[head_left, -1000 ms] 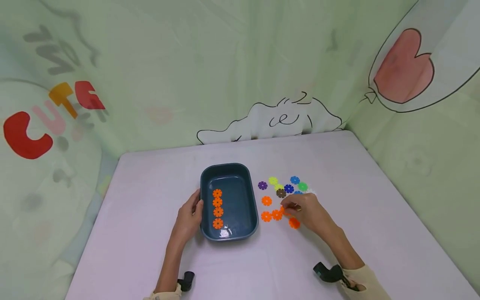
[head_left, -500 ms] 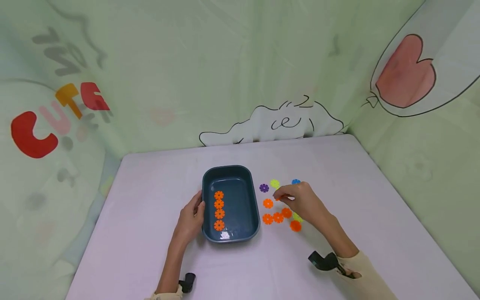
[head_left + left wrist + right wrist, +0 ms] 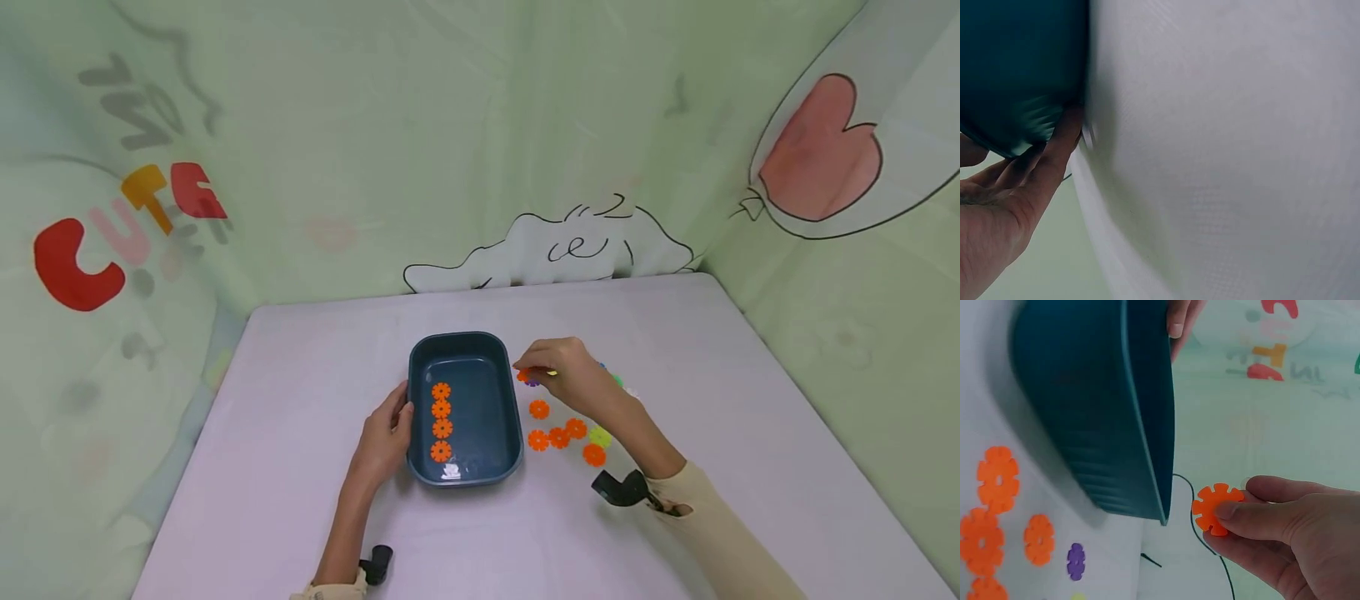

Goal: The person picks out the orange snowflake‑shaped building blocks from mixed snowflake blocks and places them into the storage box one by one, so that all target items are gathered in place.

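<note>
On the cloth [image 3: 337,125], upper left of the head view, stand a red C [image 3: 57,271], pink U [image 3: 129,250], yellow T [image 3: 148,185] and an unclear red fourth letter [image 3: 193,193]; grey letters [image 3: 126,104] above are illegible. A 2-shaped stroke [image 3: 618,216] tops the drawing [image 3: 577,267] right of centre.

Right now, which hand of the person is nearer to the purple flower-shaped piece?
Right. The right hand, pinching an orange piece, partly covers the purple piece in the head view. The left hand is farther away, holding the opposite side of the tray.
</note>
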